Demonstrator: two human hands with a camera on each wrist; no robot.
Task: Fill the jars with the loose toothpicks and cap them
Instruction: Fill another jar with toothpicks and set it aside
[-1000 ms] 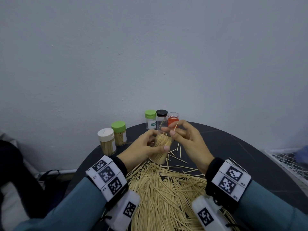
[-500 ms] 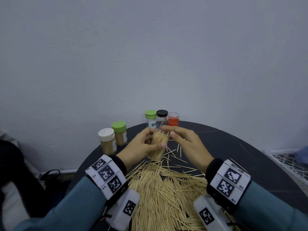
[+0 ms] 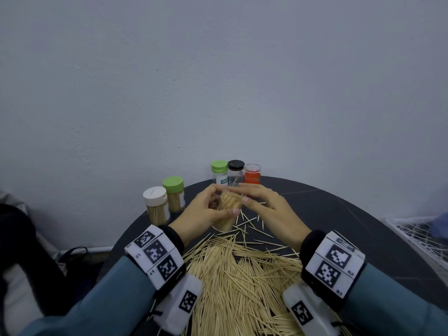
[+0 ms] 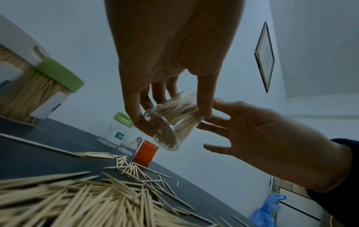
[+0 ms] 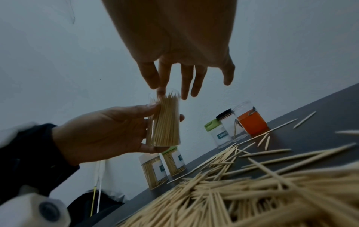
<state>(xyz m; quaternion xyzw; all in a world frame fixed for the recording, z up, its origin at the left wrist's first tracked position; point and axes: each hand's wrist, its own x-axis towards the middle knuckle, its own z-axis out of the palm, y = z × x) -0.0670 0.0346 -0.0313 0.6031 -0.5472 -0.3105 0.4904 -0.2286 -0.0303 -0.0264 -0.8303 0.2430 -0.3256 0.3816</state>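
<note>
My left hand (image 3: 206, 209) grips a clear uncapped jar (image 3: 226, 210) packed with toothpicks, lifted off the table and tilted slightly. In the right wrist view that jar (image 5: 165, 122) stands nearly upright in the left hand (image 5: 108, 132). My right hand (image 3: 264, 202) lies flat with straight fingers (image 5: 186, 79) over the jar's mouth, touching the toothpick tips. From the left wrist view the jar (image 4: 172, 121) shows its clear base. A big heap of loose toothpicks (image 3: 242, 275) covers the near part of the dark round table (image 3: 339, 214).
Two full capped jars, white-lidded (image 3: 156, 204) and green-lidded (image 3: 174, 194), stand at the left. At the back stand a green-lidded jar (image 3: 219, 172), a black-lidded jar (image 3: 235, 170) and an uncapped jar with an orange label (image 3: 252, 174). The wall is close behind.
The right hand held a single toothpick above the jar a second ago; now its fingers are flat on the jar's mouth and the toothpick is no longer seen in them.
</note>
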